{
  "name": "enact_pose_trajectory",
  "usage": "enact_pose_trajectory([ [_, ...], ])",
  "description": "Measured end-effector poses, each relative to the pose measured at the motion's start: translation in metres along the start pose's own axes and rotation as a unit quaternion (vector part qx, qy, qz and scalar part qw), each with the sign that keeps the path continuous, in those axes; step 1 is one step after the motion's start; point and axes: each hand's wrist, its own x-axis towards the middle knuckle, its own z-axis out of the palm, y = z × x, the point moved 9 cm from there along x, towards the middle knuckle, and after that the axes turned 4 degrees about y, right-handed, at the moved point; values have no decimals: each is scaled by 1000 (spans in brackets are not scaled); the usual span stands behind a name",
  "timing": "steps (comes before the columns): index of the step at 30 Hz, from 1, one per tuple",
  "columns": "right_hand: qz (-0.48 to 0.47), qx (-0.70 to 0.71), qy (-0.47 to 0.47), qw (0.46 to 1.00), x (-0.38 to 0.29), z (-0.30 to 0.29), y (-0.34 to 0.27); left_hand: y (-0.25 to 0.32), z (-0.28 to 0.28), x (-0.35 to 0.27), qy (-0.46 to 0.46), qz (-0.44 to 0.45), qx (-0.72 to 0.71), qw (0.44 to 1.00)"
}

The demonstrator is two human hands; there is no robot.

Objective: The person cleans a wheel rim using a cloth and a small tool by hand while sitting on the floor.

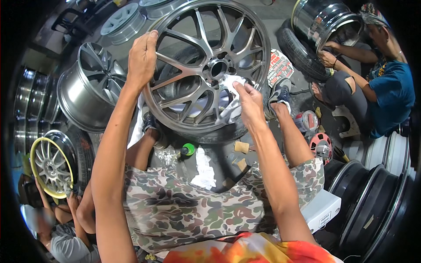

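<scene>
A multi-spoke alloy wheel rim [201, 70] leans in front of me, its face turned up towards me, above a black tyre [227, 136]. My left hand [142, 59] grips the outer lip of the rim at its left side. Bunched in my right hand [250, 102] is a white cloth [232, 95], smudged grey in its lower part. The cloth lies against the spokes just below and right of the hub bore [218, 69]. Part of the cloth is hidden under my fingers.
A silver wheel [88, 88] stands at left. A green-capped bottle [188, 149], crumpled white paper [204, 169] and an open tin [307, 121] are on the floor. One co-worker [391, 85] handles a chrome rim at right; another [65, 236] holds a yellow-edged wheel [52, 167]. Rims [371, 200] stand at lower right.
</scene>
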Motion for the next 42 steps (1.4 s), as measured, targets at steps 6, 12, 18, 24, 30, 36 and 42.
enact_pose_trajectory([
  [6,-480,-358,38,800,-7,26,-98,1,1,2,8,8,-6,1000],
  [12,-562,-492,-46,663,15,68,-103,2,3,0,16,26,-15,999],
  [18,-523,-573,-23,630,28,82,-88,6,0,0,16,33,-13,999],
  [24,-239,-335,125,903,67,31,-56,9,3,0,22,44,-12,999],
  [30,-582,-477,18,659,21,69,-90,11,0,0,40,69,-18,997],
  [36,-539,-570,23,619,29,81,-86,7,3,1,2,51,3,999],
  [42,-114,-231,-2,966,79,16,-67,-12,5,14,26,60,-8,998],
])
